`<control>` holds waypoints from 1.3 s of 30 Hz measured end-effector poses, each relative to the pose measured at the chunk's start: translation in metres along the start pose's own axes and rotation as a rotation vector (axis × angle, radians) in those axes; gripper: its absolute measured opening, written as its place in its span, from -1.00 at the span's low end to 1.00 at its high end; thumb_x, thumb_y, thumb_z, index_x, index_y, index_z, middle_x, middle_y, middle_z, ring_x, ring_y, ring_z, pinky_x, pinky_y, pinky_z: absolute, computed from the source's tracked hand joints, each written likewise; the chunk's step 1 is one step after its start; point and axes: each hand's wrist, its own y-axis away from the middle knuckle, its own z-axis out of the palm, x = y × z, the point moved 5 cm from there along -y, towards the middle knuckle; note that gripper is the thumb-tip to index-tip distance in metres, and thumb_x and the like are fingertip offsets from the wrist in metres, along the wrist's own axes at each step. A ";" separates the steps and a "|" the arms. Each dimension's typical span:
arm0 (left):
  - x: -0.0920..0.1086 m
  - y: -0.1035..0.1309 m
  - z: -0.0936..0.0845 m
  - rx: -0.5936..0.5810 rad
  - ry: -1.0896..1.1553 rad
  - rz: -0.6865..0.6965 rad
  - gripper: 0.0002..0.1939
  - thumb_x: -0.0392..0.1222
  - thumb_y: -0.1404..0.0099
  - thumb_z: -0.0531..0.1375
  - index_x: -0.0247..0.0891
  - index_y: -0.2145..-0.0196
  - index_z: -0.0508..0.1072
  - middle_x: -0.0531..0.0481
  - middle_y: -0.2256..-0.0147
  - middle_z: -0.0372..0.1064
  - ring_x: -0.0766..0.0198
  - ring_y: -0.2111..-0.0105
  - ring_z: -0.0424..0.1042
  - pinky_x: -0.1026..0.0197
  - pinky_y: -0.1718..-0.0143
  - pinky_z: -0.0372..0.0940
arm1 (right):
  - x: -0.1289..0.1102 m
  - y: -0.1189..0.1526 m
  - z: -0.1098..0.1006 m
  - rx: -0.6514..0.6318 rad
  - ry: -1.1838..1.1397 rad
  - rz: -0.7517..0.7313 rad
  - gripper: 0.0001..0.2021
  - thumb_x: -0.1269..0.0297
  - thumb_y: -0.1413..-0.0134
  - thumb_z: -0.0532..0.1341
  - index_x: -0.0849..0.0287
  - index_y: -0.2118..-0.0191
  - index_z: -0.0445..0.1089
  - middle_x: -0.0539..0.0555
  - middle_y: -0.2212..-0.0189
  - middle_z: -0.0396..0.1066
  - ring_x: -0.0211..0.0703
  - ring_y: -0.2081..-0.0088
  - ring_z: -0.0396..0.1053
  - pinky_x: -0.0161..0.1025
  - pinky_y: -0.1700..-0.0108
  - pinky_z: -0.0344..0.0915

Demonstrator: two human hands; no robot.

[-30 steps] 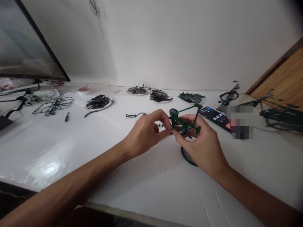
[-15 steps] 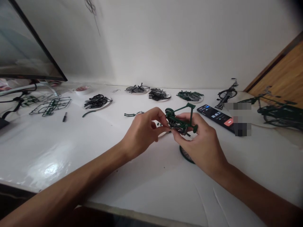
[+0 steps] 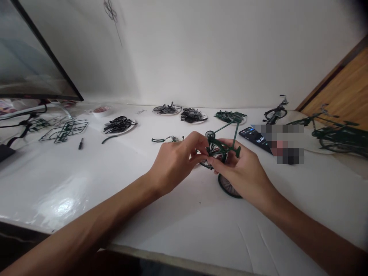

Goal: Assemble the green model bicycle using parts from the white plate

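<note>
Between my hands is a small green model bicycle frame with a spoked wheel at its lower left. The thumb and index finger of my left hand pinch the wheel's hub area. My right hand grips the frame and wheel from the right, its thumb near the hub and its other fingers behind. A separate green-rimmed wheel lies on the table just under my right hand. Behind my left hand are green handlebar-like parts, partly hidden.
Plates of black parts, grey parts and green parts line the back. A phone, partly blurred out, and model bicycles stand right. Left are green part frames, a small screwdriver and a monitor.
The bicycle frame has tilted in my hands, its upper end raised, and more of the held wheel shows. My left fingers have stayed at the hub. The view has shifted slightly.
</note>
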 end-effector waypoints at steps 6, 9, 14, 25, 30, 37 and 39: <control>0.004 0.001 0.001 0.005 -0.005 0.067 -0.81 -0.30 -0.36 0.26 -0.18 0.11 0.35 0.10 0.24 0.57 0.36 0.33 0.54 0.31 0.34 0.36 | 0.007 0.000 0.004 -0.056 -0.191 0.140 -0.51 0.14 0.04 0.42 0.17 0.00 0.34 0.09 0.30 0.54 -0.14 0.38 0.50 -0.24 0.44 0.46; -0.002 -0.001 0.002 -0.020 0.127 -0.090 -0.72 -0.36 -0.29 0.29 -0.16 0.08 0.36 0.12 0.29 0.57 0.36 0.34 0.53 0.31 0.33 0.39 | 0.008 0.000 0.003 -0.053 -0.141 0.101 -0.54 0.13 0.00 0.40 0.13 -0.01 0.34 0.08 0.29 0.54 -0.14 0.39 0.50 -0.23 0.41 0.46; -0.015 -0.002 0.006 -0.066 0.475 -0.300 -0.71 -0.40 -0.22 0.31 -0.22 0.14 0.36 0.05 0.33 0.55 0.35 0.40 0.52 0.36 0.46 0.38 | -0.002 0.003 -0.001 0.049 0.083 -0.125 -0.63 0.22 -0.05 0.36 0.06 0.00 0.37 0.09 0.17 0.53 -0.08 0.25 0.52 -0.19 0.26 0.48; -0.022 -0.001 0.012 -0.094 0.614 -0.358 -0.73 -0.42 -0.22 0.29 -0.21 0.20 0.31 0.04 0.36 0.54 0.33 0.43 0.51 0.32 0.45 0.42 | -0.010 0.008 0.002 0.088 0.199 -0.226 -0.62 0.31 -0.07 0.33 0.02 -0.03 0.35 0.08 0.11 0.52 -0.05 0.16 0.51 -0.15 0.14 0.48; -0.011 -0.001 0.003 0.002 0.325 -0.200 -0.81 -0.40 -0.24 0.30 -0.23 0.33 0.34 0.08 0.35 0.51 0.33 0.32 0.53 0.31 0.36 0.39 | -0.002 0.004 0.001 0.025 0.080 -0.127 -0.60 0.21 -0.07 0.36 0.03 -0.03 0.33 0.09 0.16 0.54 -0.06 0.25 0.54 -0.16 0.26 0.49; -0.006 -0.001 0.001 -0.093 0.104 -0.093 -0.84 -0.36 -0.27 0.30 -0.21 0.31 0.37 0.10 0.33 0.48 0.36 0.36 0.46 0.32 0.37 0.34 | -0.006 0.007 0.000 0.020 0.173 -0.171 -0.58 0.28 -0.04 0.36 0.06 -0.03 0.33 0.07 0.14 0.50 -0.12 0.22 0.51 -0.21 0.20 0.45; -0.006 -0.001 0.001 -0.100 0.046 -0.075 -0.86 -0.34 -0.28 0.29 -0.20 0.29 0.38 0.10 0.34 0.47 0.35 0.37 0.44 0.32 0.38 0.32 | -0.010 0.008 0.001 0.041 0.227 -0.218 -0.58 0.34 -0.04 0.33 0.07 -0.04 0.32 0.07 0.14 0.49 -0.10 0.19 0.50 -0.20 0.17 0.44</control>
